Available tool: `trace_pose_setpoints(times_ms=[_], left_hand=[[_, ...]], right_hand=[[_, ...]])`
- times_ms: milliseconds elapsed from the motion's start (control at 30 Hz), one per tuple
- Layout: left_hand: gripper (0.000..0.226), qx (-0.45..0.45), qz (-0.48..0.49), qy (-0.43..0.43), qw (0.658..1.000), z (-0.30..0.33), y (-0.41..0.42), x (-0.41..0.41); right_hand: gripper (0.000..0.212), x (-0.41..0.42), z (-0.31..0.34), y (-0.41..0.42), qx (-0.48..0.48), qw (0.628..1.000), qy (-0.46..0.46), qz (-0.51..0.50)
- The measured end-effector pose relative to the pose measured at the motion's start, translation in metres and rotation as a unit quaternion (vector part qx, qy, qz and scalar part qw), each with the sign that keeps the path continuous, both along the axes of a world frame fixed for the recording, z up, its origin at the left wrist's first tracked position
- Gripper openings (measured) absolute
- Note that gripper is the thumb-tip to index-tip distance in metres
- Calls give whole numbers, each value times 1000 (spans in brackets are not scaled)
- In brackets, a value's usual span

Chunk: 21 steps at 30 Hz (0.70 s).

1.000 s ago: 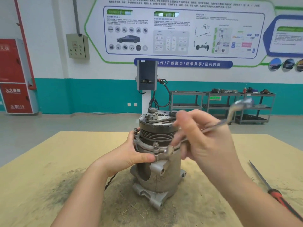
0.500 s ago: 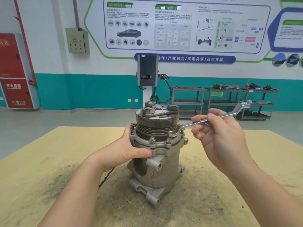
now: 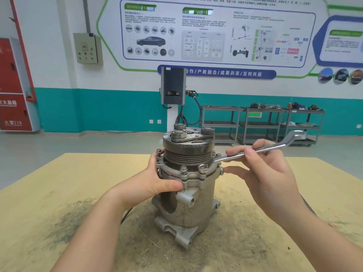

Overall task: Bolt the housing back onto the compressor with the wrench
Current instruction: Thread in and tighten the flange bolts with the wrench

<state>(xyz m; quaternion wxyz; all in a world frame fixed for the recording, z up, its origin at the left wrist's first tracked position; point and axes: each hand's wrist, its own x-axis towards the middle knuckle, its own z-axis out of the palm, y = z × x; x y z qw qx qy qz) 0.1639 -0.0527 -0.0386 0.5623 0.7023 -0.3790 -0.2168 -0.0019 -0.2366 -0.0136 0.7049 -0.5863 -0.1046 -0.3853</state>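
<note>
The compressor (image 3: pixel 188 193) stands upright in the middle of the frame, on a yellow bench (image 3: pixel 59 193) whose surface is dirty and dark around its base. On top of it sits the housing (image 3: pixel 187 170), a flanged ring with a grooved pulley (image 3: pixel 187 152) above it. Several bolts (image 3: pixel 183 168) stand up from the flange around its edge.

The left hand (image 3: pixel 155 185) holds the left side of the compressor just under the flange. Its grip is closed around the body: the thumb lies across the front, touching the metal, and the fingers go behind, where only their tips show near the flange.

The right hand (image 3: pixel 261 173) is at the right of the centre. Its grip is closed on the wrench (image 3: pixel 253 151): the thumb presses on top of the shaft and the fingers support it from below. The wrench is tilted, its free end high toward the right of the frame. Its ring end lies on the flange at the right front, over one bolt.

In the upper part of the frame there is a wall with a large poster (image 3: pixel 216 32). A red cabinet (image 3: pixel 13 85) stands at the left edge, and grey metal carts (image 3: pixel 261 122) are at the right.
</note>
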Motion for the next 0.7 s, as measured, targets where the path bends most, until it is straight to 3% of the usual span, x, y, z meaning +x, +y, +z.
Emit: trace_pose_setpoints(times_ms=[100, 167, 300, 400, 467, 500, 600, 700], left_hand=[[148, -11, -9, 1, 1000, -2, 0, 1], [149, -10, -11, 3, 1000, -1, 0, 1], [149, -9, -13, 3, 1000, 0, 1, 0], [141, -11, -10, -3, 1000, -1, 1, 1], [143, -5, -8, -3, 1000, -1, 1, 0], [146, -3, -7, -3, 1000, -1, 1, 1], [151, -2, -9, -1, 1000, -1, 1, 1], [150, -1, -9, 3, 1000, -1, 0, 1]], right_hand=[[7, -2, -12, 5, -93, 991, -75, -62], [4, -3, -21, 9, -187, 965, -146, -109], [13, 3, -33, 29, -431, 849, -199, -232], [11, 11, -26, 48, -495, 789, -229, -282], [9, 14, -15, 52, -458, 802, -246, -294], [12, 13, -11, 53, -403, 833, -250, -285], [14, 6, 5, 49, -156, 942, -213, -206], [15, 5, 12, 32, 64, 987, -92, -112]])
